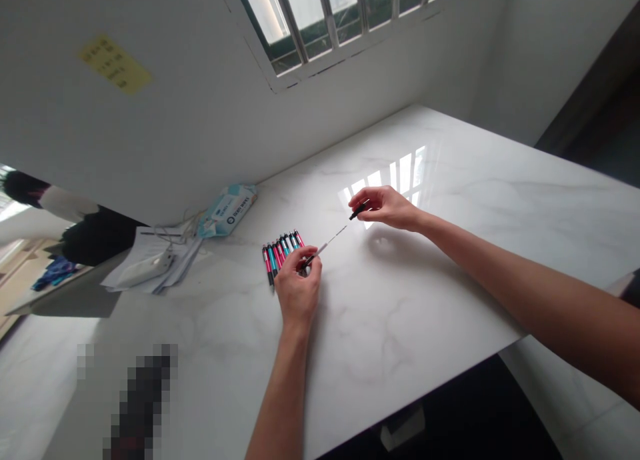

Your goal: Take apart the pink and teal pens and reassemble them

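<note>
My left hand (299,280) is closed on a dark pen part, from which a pale pen refill (323,249) sticks out up and to the right. A thin dark tip, perhaps with a spring (341,231), shows at the refill's far end. Pinched in the fingers of my right hand (390,208) is a black pen barrel piece (358,211). A small gap separates this piece from the refill's tip. Beside and partly behind my left hand lies a row of several pens (273,260) in red, blue and black, side by side on the table.
The white marbled table (390,313) meets the wall below a barred window (340,20). A blue wipes packet (229,210) lies against the wall. Left of it, papers (173,270) carry a white device (147,268) and cables. A yellow note (115,63) is stuck on the wall.
</note>
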A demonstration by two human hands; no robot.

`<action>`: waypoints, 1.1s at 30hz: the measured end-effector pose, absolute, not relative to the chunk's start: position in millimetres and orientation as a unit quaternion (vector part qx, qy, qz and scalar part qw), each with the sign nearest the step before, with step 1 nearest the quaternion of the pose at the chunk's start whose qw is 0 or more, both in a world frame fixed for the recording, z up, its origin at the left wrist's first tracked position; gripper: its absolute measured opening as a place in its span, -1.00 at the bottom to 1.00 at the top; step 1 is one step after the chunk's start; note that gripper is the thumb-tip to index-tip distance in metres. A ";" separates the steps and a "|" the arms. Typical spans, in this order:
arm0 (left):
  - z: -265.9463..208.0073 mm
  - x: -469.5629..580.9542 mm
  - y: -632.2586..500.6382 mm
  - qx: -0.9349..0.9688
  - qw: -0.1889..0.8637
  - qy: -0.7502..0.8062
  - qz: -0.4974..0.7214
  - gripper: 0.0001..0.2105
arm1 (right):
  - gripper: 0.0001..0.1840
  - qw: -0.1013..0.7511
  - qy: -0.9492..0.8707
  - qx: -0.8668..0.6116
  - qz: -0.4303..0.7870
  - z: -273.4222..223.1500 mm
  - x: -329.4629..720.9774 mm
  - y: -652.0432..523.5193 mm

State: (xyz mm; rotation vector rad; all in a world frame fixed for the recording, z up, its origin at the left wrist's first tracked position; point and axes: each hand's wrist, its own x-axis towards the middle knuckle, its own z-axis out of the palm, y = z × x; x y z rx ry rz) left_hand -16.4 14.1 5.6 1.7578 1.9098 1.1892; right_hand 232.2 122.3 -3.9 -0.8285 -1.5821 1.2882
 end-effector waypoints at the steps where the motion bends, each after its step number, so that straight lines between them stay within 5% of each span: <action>1: 6.0 -15.9 14.0 0.609 0.144 0.662 0.413 -0.85 | -0.74 0.449 -0.644 -0.334 0.521 -2.7 231.6 121.5; 33: 7.0 -16.3 14.3 0.613 0.122 0.667 0.405 -0.86 | -0.75 0.420 -0.665 -0.312 0.532 2.5 227.2 115.3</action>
